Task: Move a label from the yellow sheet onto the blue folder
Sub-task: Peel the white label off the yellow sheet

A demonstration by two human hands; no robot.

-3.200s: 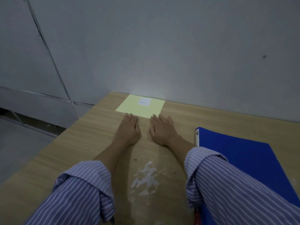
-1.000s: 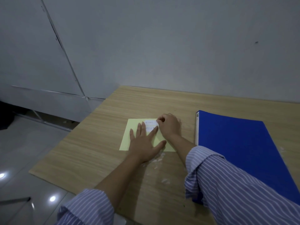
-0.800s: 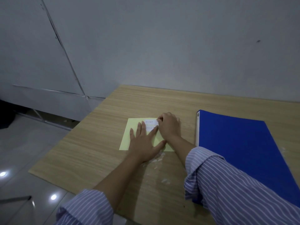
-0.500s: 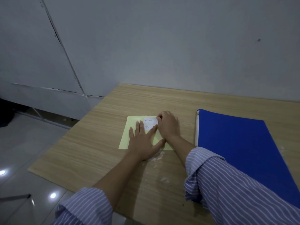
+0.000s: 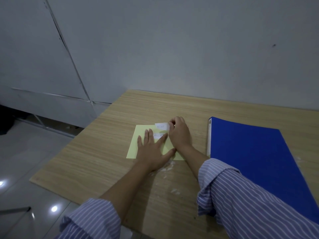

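Right hand (image 5: 179, 133) pinches label (image 5: 162, 126); left hand (image 5: 151, 149) flat on yellow sheet (image 5: 133, 149)

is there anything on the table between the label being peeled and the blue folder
Nothing visible. The right hand pinches the label at the yellow sheet's far edge; only bare table separates it from the blue folder.

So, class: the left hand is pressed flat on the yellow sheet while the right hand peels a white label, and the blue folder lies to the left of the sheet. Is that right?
Not quite. In the head view the blue folder lies to the right of the yellow sheet, not the left. The rest holds: the left hand is pressed flat on the sheet while the right hand peels a white label.
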